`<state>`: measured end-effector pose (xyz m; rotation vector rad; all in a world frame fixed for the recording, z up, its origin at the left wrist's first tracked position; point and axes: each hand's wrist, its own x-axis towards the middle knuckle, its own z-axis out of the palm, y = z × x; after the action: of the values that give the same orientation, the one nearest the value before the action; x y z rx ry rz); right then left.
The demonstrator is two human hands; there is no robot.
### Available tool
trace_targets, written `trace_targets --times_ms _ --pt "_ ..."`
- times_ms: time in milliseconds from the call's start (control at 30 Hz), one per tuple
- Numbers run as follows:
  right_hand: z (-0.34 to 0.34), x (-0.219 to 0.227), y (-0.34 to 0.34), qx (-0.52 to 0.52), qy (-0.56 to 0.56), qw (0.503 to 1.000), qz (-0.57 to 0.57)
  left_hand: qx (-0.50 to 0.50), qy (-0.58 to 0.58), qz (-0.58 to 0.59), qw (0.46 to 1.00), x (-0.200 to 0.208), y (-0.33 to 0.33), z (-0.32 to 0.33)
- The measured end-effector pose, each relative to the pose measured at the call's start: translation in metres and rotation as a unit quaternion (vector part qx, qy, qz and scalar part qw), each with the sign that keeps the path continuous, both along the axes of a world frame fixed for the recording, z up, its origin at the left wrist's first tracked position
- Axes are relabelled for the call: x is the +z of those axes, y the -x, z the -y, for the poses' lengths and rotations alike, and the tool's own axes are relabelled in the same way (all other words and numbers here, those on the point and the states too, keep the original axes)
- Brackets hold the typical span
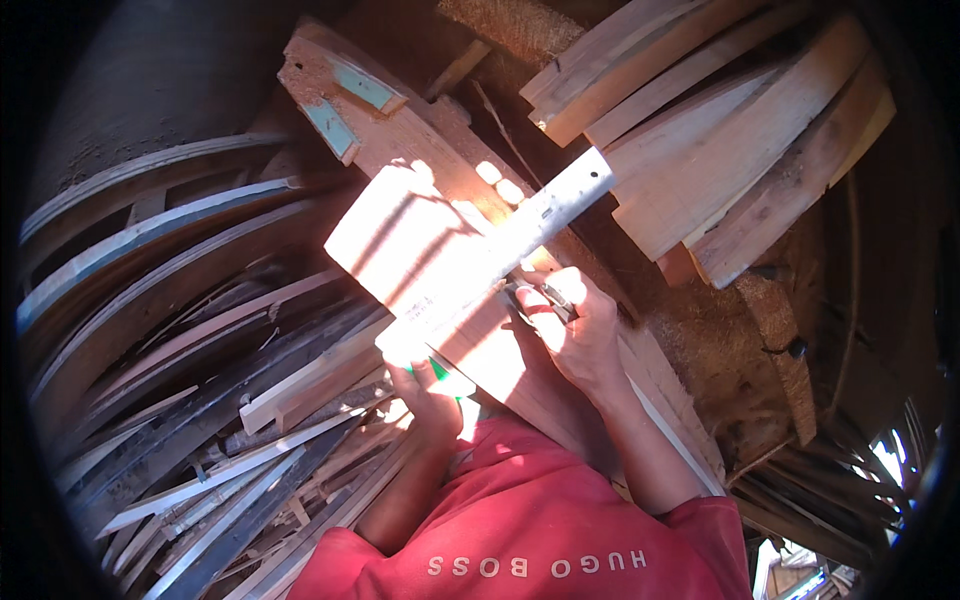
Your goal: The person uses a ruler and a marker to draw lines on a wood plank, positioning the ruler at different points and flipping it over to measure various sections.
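A wide wooden plank (390, 235) lies on the bench in front of me, partly washed out by sunlight. Slanting across it is a carpenter's square with a pale metal blade (555, 205) and a green stock (450, 380). My left hand (428, 405) is closed around the stock end at the plank's near-left edge. Beside the blade's lower right side, my right hand (582, 330) pinches a small tool (558, 298) with dark and shiny metal parts. Its exact kind and its tip are hard to make out.
Two pale teal strips (365, 88) are fixed on the bench's far end. Several cut boards (730, 150) are stacked at the far right. Long timber lengths (200, 270) crowd the left side. Sawdust (700, 370) covers the surface to the right.
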<state>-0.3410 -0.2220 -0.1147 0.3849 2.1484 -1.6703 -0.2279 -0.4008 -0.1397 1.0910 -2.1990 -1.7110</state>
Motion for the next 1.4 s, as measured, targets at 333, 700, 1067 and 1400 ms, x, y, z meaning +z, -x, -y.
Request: trace_targets --times_ms 333,700,1067,1400 --pt "0.013 -0.015 0.042 0.054 0.059 0.991 0.103 0.109 -0.086 0.077 0.987 0.009 0.029 -0.004" --pt "0.042 -0.029 0.054 0.022 0.128 0.986 0.104 0.15 -0.125 0.135 0.972 0.018 0.055 0.014" --pt "0.051 -0.027 0.045 -0.031 0.105 0.994 -0.022 0.139 -0.077 0.119 0.98 0.016 0.055 0.015" --pt "0.058 -0.021 0.046 -0.073 0.16 0.984 0.012 0.071 -0.065 0.088 0.991 0.01 0.048 0.02"
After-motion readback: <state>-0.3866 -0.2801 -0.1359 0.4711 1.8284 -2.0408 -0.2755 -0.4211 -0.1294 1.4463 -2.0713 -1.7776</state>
